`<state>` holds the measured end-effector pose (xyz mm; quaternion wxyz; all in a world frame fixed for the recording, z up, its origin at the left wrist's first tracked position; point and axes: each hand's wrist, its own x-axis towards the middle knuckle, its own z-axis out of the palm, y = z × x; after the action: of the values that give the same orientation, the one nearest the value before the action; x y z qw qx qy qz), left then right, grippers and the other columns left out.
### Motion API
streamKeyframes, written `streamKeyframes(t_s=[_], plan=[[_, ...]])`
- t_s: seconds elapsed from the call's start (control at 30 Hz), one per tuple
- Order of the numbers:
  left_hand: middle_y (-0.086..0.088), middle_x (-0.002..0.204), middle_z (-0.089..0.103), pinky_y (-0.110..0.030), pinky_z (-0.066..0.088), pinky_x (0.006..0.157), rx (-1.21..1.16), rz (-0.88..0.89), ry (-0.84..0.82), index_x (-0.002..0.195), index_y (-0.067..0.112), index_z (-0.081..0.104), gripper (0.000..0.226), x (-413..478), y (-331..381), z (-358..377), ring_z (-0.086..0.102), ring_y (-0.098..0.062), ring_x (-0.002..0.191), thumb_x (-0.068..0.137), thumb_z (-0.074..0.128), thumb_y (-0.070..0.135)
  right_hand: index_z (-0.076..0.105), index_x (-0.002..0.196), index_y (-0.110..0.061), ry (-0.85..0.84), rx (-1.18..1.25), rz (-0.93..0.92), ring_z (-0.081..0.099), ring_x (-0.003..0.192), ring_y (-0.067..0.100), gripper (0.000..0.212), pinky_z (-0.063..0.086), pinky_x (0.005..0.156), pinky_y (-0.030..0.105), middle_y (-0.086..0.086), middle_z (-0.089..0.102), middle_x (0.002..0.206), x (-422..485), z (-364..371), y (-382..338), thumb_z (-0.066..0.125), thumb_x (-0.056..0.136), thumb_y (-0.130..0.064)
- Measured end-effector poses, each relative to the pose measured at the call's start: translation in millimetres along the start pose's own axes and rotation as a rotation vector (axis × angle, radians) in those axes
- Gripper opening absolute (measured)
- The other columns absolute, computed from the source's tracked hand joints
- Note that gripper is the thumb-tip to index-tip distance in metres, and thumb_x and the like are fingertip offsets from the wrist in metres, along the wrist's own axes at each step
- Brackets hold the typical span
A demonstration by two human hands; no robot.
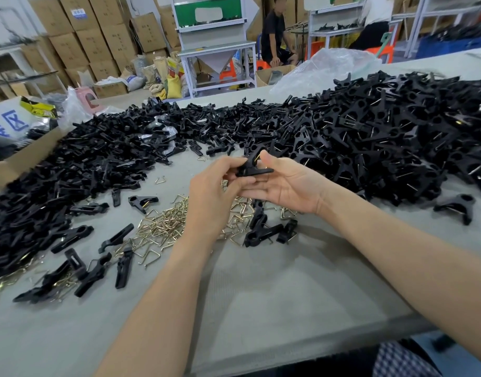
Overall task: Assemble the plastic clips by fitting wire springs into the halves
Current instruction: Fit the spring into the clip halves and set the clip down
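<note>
Clip [254, 165], black plastic, sits between both hands above the middle of the grey table [261, 295]. Directly under the hands lies a scatter of brass-coloured wire springs [163, 227], partly hidden by the left wrist, and just below the right hand a few loose clips [261, 229] rest among the wires. Farther left spreads a wide heap of black halves [84, 164], its near edge thinning into single pieces on the table. To the right rises a taller heap of joined clips [383, 137], with one stray clip [457, 206] apart from it near the right forearm. A cardboard box [22, 161] stands at the table's left edge, and a clear plastic bag [323, 66] lies beyond the right heap.

The left hand [215, 191] has its fingers curled, pinching the clip's left end between thumb and fingertips. The right hand [288, 183] is palm up with fingers nearly straight beneath the clip, and its thumb is raised, the tip against the clip's upper arm.

The clip's two halves splay apart in a V, one arm roughly level, the other angled upward. A short glint of brass wire shows between the arms.
</note>
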<state>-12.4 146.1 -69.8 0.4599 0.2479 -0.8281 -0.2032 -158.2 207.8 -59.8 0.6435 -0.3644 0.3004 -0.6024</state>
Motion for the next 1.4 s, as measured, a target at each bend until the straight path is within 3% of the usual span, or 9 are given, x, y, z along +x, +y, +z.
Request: streamKeyframes(t_s=[0.13,0.23,0.57,0.7,0.87,1.07,1.13,1.23,1.4], plan=[[0.02,0.078,0.057,-0.009,0.043,0.075,0.017,0.008,-0.006,0.105,0.015,0.068,0.024,-0.2,2.1,-2.3,0.055,-0.001,0.075,0.081,0.073,0.015,0.068,0.101,0.003,0.006,0.024,-0.026,0.069,0.095,0.029,0.042,0.057,0.081,0.036,0.024,0.068,0.104,-0.3,-0.1,0.8,0.069,0.074,-0.028],[0.021,0.077,0.056,-0.011,0.044,0.076,0.023,0.013,-0.001,0.104,0.013,0.069,0.024,-0.3,3.1,-3.0,0.057,-0.007,0.078,0.08,0.073,0.015,0.067,0.101,0.001,-0.001,0.002,-0.034,0.069,0.093,0.027,0.034,0.057,0.079,0.034,0.022,0.069,0.101,-0.4,0.1,1.2,0.055,0.082,-0.024],[0.007,0.081,0.064,-0.013,0.046,0.075,0.007,0.02,0.008,0.105,0.015,0.069,0.025,-0.7,0.2,-2.6,0.058,-0.006,0.077,0.081,0.073,0.013,0.069,0.099,0.001,-0.015,0.011,-0.041,0.069,0.096,0.028,0.032,0.057,0.08,0.034,0.023,0.069,0.101,-0.1,0.0,2.0,0.056,0.083,-0.024],[0.001,0.085,0.067,-0.01,0.045,0.075,-0.006,0.005,0.007,0.108,0.016,0.069,0.027,-2.0,-2.3,-0.7,0.055,0.005,0.076,0.081,0.073,0.012,0.063,0.106,0.002,-0.007,0.01,-0.039,0.068,0.098,0.029,0.035,0.057,0.083,0.035,0.024,0.069,0.103,0.4,-0.5,3.0,0.057,0.083,-0.024],[0.007,0.087,0.067,-0.022,0.051,0.082,-0.008,-0.023,0.007,0.107,0.014,0.068,0.025,-2.4,-4.1,2.0,0.061,-0.004,0.08,0.082,0.073,0.013,0.06,0.11,0.002,0.122,-0.109,0.026,0.067,0.101,0.034,0.046,0.056,0.086,0.039,0.026,0.067,0.106,3.7,0.5,2.9,0.061,0.079,-0.033],[0.026,0.083,0.063,-0.021,0.052,0.082,0.028,-0.049,-0.02,0.102,0.027,0.066,0.024,-2.3,-9.1,-1.8,0.063,0.001,0.083,0.082,0.073,0.015,0.062,0.097,0.009,0.33,-0.507,-0.112,0.072,0.086,0.03,0.02,0.059,0.074,0.033,0.022,0.071,0.095,1.2,-9.5,-6.4,0.059,0.091,-0.01],[0.028,0.082,0.062,-0.018,0.051,0.079,-0.002,-0.053,-0.028,0.1,0.033,0.063,0.027,-2.9,-7.3,-0.7,0.062,0.001,0.081,0.082,0.074,0.016,0.061,0.085,0.003,0.345,-0.462,-0.133,0.072,0.08,0.029,0.013,0.059,0.069,0.033,0.016,0.072,0.085,0.8,-8.6,-6.9,0.058,0.092,-0.007],[0.023,0.08,0.064,-0.015,0.051,0.075,-0.04,-0.085,-0.033,0.095,0.032,0.063,0.021,-2.8,-3.0,2.8,0.062,0.001,0.078,0.082,0.074,0.02,0.056,0.074,-0.002,0.38,-0.354,-0.16,0.069,0.065,0.024,0.02,0.057,0.058,0.031,0.009,0.064,0.07,3.7,-2.3,-4.2,0.053,0.093,-0.002],[0.007,0.077,0.07,-0.022,0.056,0.068,-0.159,-0.252,0.022,0.085,0.031,0.059,0.018,-3.7,-9.5,-5.7,0.067,-0.004,0.071,0.085,0.071,0.018,0.051,0.082,-0.001,0.575,-0.128,-0.3,0.067,0.06,0.022,0.016,0.054,0.054,0.024,0.012,0.064,0.071,-0.3,-12.0,-21.0,0.043,0.096,-0.003]])
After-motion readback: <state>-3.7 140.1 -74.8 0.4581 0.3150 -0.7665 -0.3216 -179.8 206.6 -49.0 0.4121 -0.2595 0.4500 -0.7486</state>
